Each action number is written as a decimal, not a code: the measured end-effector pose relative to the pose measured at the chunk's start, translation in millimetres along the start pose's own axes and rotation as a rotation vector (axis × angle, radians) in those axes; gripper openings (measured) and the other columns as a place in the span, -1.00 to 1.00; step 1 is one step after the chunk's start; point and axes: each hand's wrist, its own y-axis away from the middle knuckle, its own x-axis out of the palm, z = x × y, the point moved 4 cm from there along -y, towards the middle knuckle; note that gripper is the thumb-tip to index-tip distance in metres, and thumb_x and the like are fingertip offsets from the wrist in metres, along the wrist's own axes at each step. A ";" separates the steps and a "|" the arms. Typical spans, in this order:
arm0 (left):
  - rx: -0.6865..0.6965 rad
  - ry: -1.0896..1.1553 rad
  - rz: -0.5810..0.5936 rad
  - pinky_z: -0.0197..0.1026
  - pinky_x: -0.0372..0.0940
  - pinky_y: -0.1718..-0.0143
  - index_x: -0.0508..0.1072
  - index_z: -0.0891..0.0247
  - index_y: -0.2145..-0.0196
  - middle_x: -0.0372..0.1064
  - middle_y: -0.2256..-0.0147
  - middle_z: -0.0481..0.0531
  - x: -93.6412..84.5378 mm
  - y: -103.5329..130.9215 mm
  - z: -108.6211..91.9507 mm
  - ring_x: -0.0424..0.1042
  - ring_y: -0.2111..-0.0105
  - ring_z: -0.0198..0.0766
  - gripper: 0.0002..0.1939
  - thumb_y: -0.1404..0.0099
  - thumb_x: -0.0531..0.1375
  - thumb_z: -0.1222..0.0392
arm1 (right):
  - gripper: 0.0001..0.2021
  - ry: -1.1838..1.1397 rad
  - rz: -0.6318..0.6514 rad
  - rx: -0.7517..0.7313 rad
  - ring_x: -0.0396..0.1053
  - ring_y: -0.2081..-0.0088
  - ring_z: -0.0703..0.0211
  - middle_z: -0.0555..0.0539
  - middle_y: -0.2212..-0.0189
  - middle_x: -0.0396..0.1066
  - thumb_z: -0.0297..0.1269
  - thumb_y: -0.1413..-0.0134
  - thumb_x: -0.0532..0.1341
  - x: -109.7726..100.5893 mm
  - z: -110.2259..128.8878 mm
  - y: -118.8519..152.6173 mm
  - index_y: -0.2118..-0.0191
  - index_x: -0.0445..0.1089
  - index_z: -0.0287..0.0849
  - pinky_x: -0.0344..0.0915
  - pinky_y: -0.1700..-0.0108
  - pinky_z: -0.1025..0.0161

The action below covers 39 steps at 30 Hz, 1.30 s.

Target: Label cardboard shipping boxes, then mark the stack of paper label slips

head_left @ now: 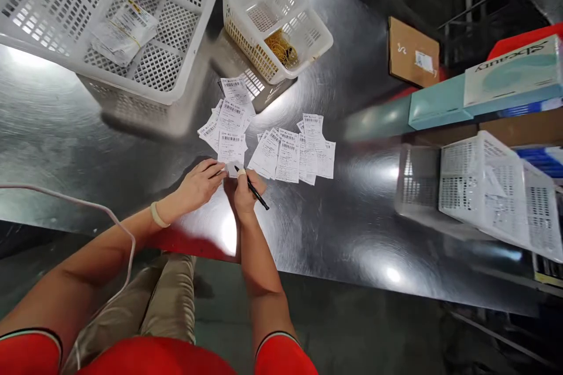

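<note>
Printed paper slips with barcodes lie overlapping on the shiny metal table [334, 217], in a left cluster [231, 117] and a right cluster [289, 155]. My right hand [247, 187] is closed round a black pen [257, 194], its tip over the lowest slip [231, 149] of the left cluster. Beside it, my left hand [199, 184] lies flat with its fingers stretched out, fingertips at that slip's lower left edge. It holds nothing.
A large white basket [176, 91] with bagged papers is at the upper left. Next to it, a smaller basket [308, 67] holds yellow rubber bands. Boxes [440, 102], cardboard [411, 50] and white baskets [460, 176] are at the right. A pale cable [101, 206] crosses my left arm.
</note>
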 end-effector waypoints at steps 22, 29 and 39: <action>0.003 -0.021 -0.009 0.21 0.51 -0.42 0.64 0.26 -0.27 0.58 -0.31 0.25 6.8 3.4 0.2 0.44 -0.39 0.10 -0.64 -0.68 0.15 0.31 | -0.47 0.089 0.067 -0.125 0.17 0.51 0.19 0.04 0.60 0.21 -0.01 -0.57 0.06 7.5 -0.7 -0.2 0.53 0.11 0.00 0.18 0.39 0.16; -0.009 -0.023 -0.006 0.24 0.54 -0.38 0.65 0.26 -0.26 0.59 -0.31 0.26 6.5 4.1 0.3 0.45 -0.39 0.13 -0.65 -0.68 0.16 0.30 | -0.48 0.056 0.035 -0.176 0.11 0.53 0.22 0.07 0.61 0.17 -0.05 -0.55 0.09 7.8 1.1 0.3 0.53 0.09 0.01 0.10 0.41 0.17; 0.051 -0.069 -0.090 0.18 0.57 -0.34 0.66 0.31 -0.23 0.63 -0.25 0.27 5.6 3.4 -1.1 0.48 -0.33 0.10 -0.65 -0.70 0.12 0.30 | -0.46 0.045 0.050 -0.217 0.09 0.54 0.24 0.09 0.61 0.16 -0.06 -0.60 0.09 6.8 0.2 -0.3 0.53 0.08 0.01 0.07 0.43 0.18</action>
